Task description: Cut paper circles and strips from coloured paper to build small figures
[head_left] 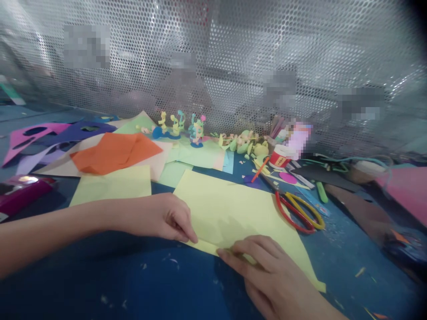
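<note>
A large pale yellow sheet of paper point(230, 204) lies before me, with a narrow strip folded up along its near edge. My left hand point(170, 218) has its fingers curled, and thumb and forefinger pinch the left part of that fold. Farther right on the same edge, my right hand point(267, 266) grips the strip between thumb and bent fingers. Its palm side is hidden. Red and yellow-handled scissors point(298, 213) rest against the sheet's right side, blades pointing away.
Behind the sheet are orange paper point(116, 153), small curled-paper figures point(196, 131), a red and white cup point(279, 156) and an orange stick point(260, 170). A magenta tool point(25, 195) sits at left. A perforated silvery screen point(213, 53) rises behind the blue table point(160, 280), which has paper scraps.
</note>
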`<state>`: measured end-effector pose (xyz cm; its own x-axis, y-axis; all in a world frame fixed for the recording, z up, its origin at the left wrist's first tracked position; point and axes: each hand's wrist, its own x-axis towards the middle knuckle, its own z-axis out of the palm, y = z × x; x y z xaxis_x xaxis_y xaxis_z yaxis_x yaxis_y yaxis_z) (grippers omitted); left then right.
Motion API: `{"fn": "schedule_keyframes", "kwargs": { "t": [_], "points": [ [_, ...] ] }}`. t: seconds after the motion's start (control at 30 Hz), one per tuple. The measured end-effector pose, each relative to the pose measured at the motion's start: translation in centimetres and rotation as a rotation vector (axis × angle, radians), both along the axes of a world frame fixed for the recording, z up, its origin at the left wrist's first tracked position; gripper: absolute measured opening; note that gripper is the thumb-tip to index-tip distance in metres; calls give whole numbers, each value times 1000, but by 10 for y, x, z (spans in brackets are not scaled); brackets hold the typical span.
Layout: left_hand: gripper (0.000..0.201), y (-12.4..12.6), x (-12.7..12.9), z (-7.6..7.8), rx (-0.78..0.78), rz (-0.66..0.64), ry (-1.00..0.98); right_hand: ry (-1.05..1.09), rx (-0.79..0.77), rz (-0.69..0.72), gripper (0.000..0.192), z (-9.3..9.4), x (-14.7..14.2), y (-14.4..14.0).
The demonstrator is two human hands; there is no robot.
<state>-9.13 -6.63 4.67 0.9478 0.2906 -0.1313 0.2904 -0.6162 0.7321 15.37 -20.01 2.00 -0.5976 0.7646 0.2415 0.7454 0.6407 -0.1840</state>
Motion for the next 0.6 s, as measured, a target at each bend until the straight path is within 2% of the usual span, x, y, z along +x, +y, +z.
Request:
{"fn": "schedule_keyframes", "kwargs": {
  "t": [0.27, 0.47, 0.6],
  "points": [
    [22, -2, 2, 4, 45, -42, 41, -30, -35, -6, 45, 0, 1, 1],
    [26, -11, 2, 11, 194, -66, 72, -67, -24, 4, 48, 0, 2, 1],
    [28, -14, 0, 8, 241, -72, 109, -109, -39, -3, 52, 2, -5, 2]
  ]
}}
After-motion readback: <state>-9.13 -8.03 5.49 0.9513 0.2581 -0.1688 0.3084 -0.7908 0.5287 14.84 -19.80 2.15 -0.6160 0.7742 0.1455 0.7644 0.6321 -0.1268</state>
